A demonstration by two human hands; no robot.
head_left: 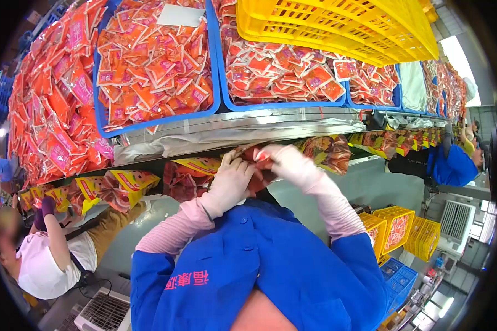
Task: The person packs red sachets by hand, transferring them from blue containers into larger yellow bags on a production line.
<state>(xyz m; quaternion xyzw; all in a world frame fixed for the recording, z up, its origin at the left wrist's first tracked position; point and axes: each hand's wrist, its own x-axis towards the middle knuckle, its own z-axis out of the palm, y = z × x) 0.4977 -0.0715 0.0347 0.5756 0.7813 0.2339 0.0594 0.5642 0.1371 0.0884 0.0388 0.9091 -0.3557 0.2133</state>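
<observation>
In the head view, a row of printed yellow and dark-red food bags (pixel 189 175) stands along a narrow line in front of my body. My left hand (pixel 233 179), in a white glove, has its fingers curled on the top of one bag (pixel 242 151). My gloved right hand (pixel 294 165) is just beside it over the same bag. Its fingers are closed on a small red-and-white sachet (pixel 262 156), partly hidden by the fingers. Another bag (pixel 327 153) stands to the right of my right hand. The bag's opening is mostly covered by my hands.
Beyond a metal ledge (pixel 204 124) stand blue bins (pixel 222 99) heaped with red sachets (pixel 154 66). A yellow crate (pixel 342 27) rests over them. Co-workers are at the left (pixel 52 262) and far right (pixel 453 164). Yellow crates (pixel 425 237) stand on the right.
</observation>
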